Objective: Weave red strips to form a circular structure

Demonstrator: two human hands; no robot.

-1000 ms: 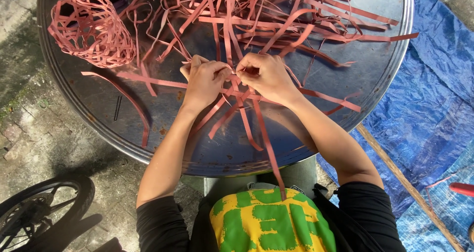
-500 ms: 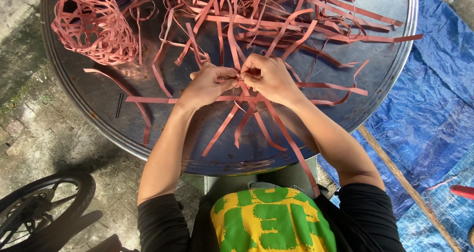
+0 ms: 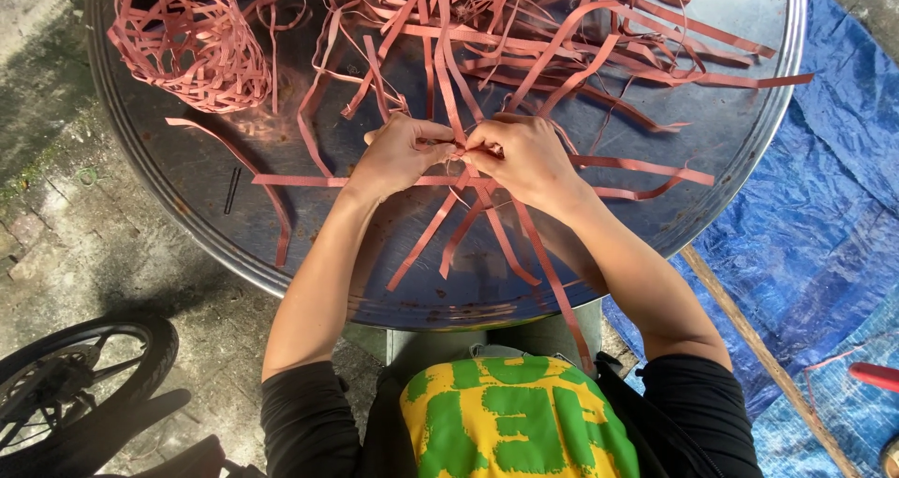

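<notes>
Both hands meet at the middle of a round metal table (image 3: 187, 206), fingertips touching across a crossing of flat reddish strips (image 3: 487, 225). The left hand (image 3: 398, 155) has its fingers curled in narrow, thumb and forefinger pinched on the strips at the point where they cross. The right hand (image 3: 524, 155) is curled the same way, pinching the same crossing from the other side. From under the fingers several strip ends fan out toward the person, some hanging over the table's near edge; others run off sideways from the knuckles. Beyond the fingertips lies a loose tangle of more strips (image 3: 562, 29). Well off past the left hand, at the far side, sits a woven openwork ball (image 3: 187, 43) of the same strips. Right of the table a blue tarp (image 3: 824, 206) covers the ground; a wheel (image 3: 75, 384) shows beside the left elbow.
</notes>
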